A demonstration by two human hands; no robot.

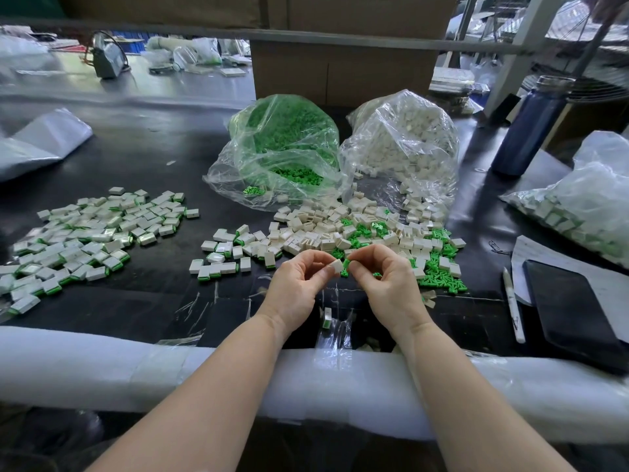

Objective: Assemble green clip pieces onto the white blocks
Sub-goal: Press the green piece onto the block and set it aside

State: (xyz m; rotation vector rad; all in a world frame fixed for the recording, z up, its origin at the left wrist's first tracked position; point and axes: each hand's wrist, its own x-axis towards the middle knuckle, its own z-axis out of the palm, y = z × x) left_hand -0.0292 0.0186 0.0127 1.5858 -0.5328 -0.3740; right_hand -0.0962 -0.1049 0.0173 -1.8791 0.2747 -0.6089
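The left hand [296, 284] pinches one small white block [336, 267] between thumb and fingertips, so its grip is closed on the block. The right hand [384, 281] pinches a green clip [346, 264] that touches the block's right side, so its grip is closed on the clip. Both hands are held up just above the black table [153, 155], near its front edge. Both forearms cross a thick white foam pad [102, 369] that covers that edge.

Just behind the hands lies a mixed heap of loose white blocks [323, 226] and green clips [439, 267], too many to count. To the left sits a wide pile of finished blocks [92, 233] with green edges, also too many to count. Between that pile and the hands there is a strip of bare black table.

Two clear bags stand at the back: one bag of green clips [282, 148] and one bag of white blocks [405, 137], side by side and touching. A third bag [585, 206] lies at the right edge. Near it are one blue bottle [531, 127], one dark phone [571, 308] and one white pen [512, 304].
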